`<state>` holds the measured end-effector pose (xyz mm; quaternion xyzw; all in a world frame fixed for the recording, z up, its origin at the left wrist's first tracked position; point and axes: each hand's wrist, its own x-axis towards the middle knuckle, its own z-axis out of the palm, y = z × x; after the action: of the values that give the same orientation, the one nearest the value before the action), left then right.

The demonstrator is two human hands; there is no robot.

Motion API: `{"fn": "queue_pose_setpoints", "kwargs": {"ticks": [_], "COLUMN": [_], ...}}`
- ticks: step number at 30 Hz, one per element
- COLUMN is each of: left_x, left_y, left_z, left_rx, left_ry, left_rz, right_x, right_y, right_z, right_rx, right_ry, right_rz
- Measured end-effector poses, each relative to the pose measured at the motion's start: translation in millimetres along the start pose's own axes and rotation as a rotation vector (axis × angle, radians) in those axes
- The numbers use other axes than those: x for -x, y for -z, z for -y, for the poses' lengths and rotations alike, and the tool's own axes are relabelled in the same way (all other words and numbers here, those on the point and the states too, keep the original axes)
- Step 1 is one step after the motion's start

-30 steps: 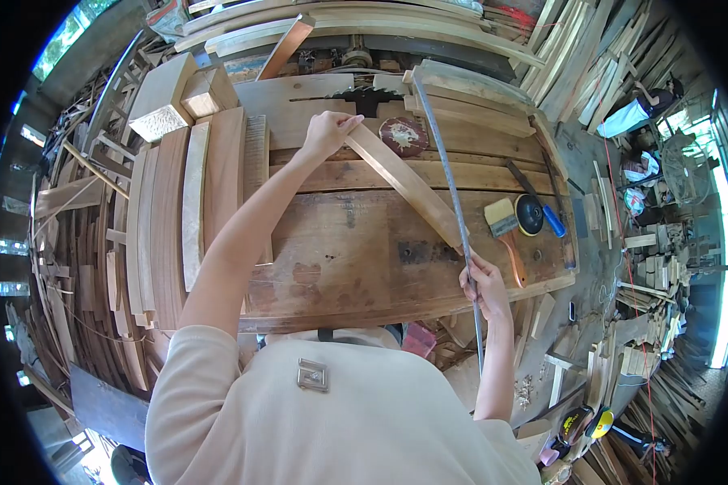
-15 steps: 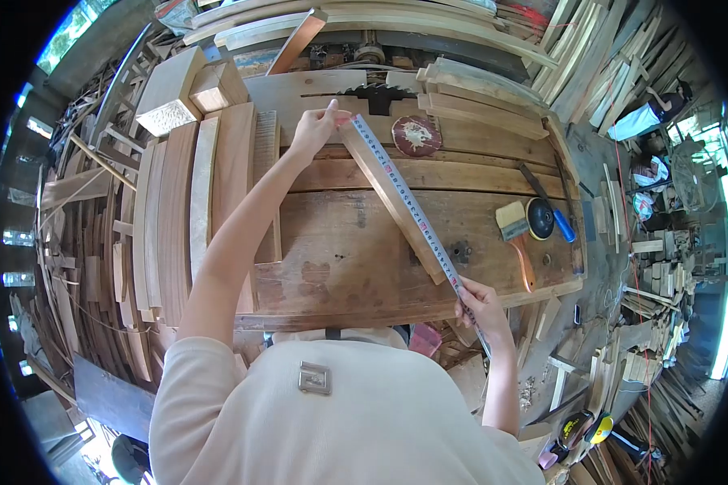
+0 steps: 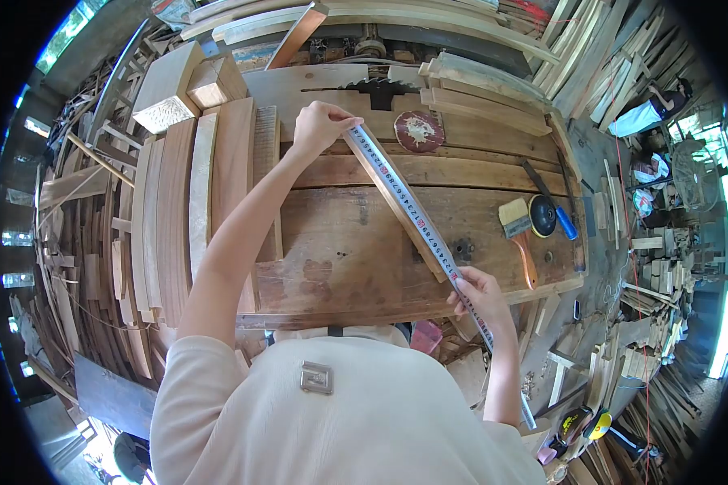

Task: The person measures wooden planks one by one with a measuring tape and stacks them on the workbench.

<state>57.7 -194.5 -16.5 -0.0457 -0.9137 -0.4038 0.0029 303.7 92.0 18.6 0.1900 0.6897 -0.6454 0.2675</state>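
My left hand (image 3: 323,129) is closed at the upper end of a narrow wooden strip (image 3: 402,217), pinching the end of a measuring tape (image 3: 415,212). The tape lies along the strip, its numbers facing up. My right hand (image 3: 479,297) is closed on the tape near the strip's lower end, and more tape runs down past my right wrist. Below both lies the wooden workbench (image 3: 332,242). A round dark red disc (image 3: 419,132) rests to the right of the strip's upper end.
At the right of the bench are a brush (image 3: 521,242), a round black pad (image 3: 542,216) and a blue-handled tool (image 3: 567,223). A toothed saw blade (image 3: 378,91) stands at the back. Boards (image 3: 170,218) line the left side. A person (image 3: 647,113) is far right.
The tape, seen edge-on beside the strip at first, now lies flat along it with its end at my left hand. My left fingers have folded down over the end.
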Motion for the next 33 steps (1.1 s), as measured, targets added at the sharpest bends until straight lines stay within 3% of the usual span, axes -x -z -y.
{"fn": "queue_pose_setpoints", "kwargs": {"ticks": [6, 10, 15, 33], "left_x": [3.9, 6.4, 8.2, 8.5], "left_y": [-4.2, -10.5, -7.1, -6.9], "left_z": [-7.5, -3.8, 3.8, 3.4], "left_rx": [-0.044, -0.077, 0.077, 0.128], "left_ry": [0.027, -0.077, -0.116, -0.064], "left_rz": [-0.058, -0.143, -0.024, 0.003], "right_x": [-21.7, -27.4, -26.8, -26.5], "right_y": [-0.7, -1.5, -2.0, -5.9], "right_z": [9.4, 8.8, 4.3, -1.8], "right_rx": [0.124, 0.113, 0.083, 0.094], "right_ry": [0.029, 0.013, 0.0, 0.055], "right_rz": [-0.048, -0.071, -0.107, -0.175]}}
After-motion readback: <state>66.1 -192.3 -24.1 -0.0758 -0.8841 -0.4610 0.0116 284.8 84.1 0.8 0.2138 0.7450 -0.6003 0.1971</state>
